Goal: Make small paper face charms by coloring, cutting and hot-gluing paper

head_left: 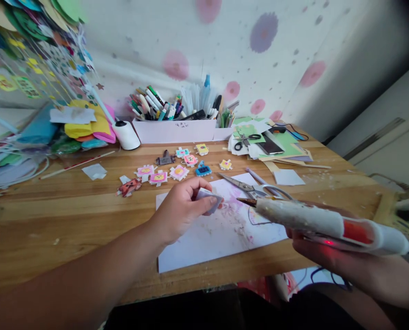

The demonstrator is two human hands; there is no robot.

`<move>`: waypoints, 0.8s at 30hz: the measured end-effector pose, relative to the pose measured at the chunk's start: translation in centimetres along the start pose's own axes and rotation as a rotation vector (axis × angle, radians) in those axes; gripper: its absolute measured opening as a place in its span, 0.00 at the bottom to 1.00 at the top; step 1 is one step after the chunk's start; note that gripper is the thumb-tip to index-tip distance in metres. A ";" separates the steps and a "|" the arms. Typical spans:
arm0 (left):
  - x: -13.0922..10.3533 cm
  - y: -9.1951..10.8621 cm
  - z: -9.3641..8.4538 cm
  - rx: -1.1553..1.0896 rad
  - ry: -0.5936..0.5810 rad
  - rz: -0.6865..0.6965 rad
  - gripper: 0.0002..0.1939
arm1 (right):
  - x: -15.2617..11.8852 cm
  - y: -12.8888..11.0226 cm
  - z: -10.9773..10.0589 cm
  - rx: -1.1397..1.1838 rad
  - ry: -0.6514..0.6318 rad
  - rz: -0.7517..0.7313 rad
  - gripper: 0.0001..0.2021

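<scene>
Between thumb and fingers, my left hand [179, 208] pinches a small folded piece of pale paper [204, 193] above a white sheet. My right hand [349, 268] is wrapped round a white hot glue gun [304, 217], its darkened nozzle pointing left toward the paper piece, a short gap apart. A red light glows on the gun's side. Beneath both hands lies the stained white sheet [190, 250], with silver scissors [240, 184] and a purple pen [255, 175] at its upper edge. Small decorated paper cutouts [158, 178] sit beyond my left hand.
A white box [177, 132] of pens stands along the wall. Left of it are a thread spool [127, 136] and a hanging paper decoration [29, 59]. At the back right lie black-handled scissors [247, 139], a phone [270, 143] and coloured papers. The table's front edge is near my lap.
</scene>
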State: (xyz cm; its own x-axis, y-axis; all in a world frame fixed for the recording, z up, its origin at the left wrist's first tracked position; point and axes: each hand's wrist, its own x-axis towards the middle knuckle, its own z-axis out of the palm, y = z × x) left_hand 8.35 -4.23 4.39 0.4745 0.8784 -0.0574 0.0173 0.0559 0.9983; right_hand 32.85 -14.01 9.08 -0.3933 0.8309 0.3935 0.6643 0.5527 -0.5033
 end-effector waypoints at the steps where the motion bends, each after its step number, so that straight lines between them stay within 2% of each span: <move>1: 0.0 0.0 0.0 -0.005 -0.001 -0.008 0.11 | -0.2 0.1 0.1 0.096 0.011 0.042 0.10; 6: 0.0 -0.4 -0.2 0.158 -0.033 0.007 0.11 | -1.0 1.9 1.7 0.458 0.129 0.351 0.12; 8: -0.1 -0.5 -0.2 0.214 -0.052 0.010 0.10 | -0.9 2.5 2.6 0.558 0.153 0.433 0.13; 12: -0.3 -0.3 0.1 0.106 -0.054 -0.014 0.10 | -0.1 2.8 3.5 0.580 0.188 0.453 0.11; 15: -0.3 -0.2 0.3 0.003 -0.031 -0.038 0.10 | 0.4 2.8 3.4 0.664 0.251 0.466 0.09; 18: 0.1 -0.2 0.2 -0.005 -0.009 -0.031 0.10 | 0.5 3.0 3.1 0.754 0.281 0.483 0.09; 21: 0.6 0.1 -1.0 0.038 0.071 0.032 0.11 | 0.1 3.8 2.5 0.731 0.322 0.514 0.10; 24: 0.8 0.6 -3.7 0.095 0.169 0.067 0.14 | -0.6 4.6 2.0 0.599 0.339 0.551 0.12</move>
State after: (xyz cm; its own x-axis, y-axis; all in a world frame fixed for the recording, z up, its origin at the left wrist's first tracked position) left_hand 5.53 -1.73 4.85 0.3232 0.9462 0.0163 0.0774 -0.0436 0.9960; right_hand 34.88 -11.89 5.02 0.1581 0.9781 0.1352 0.2218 0.0983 -0.9701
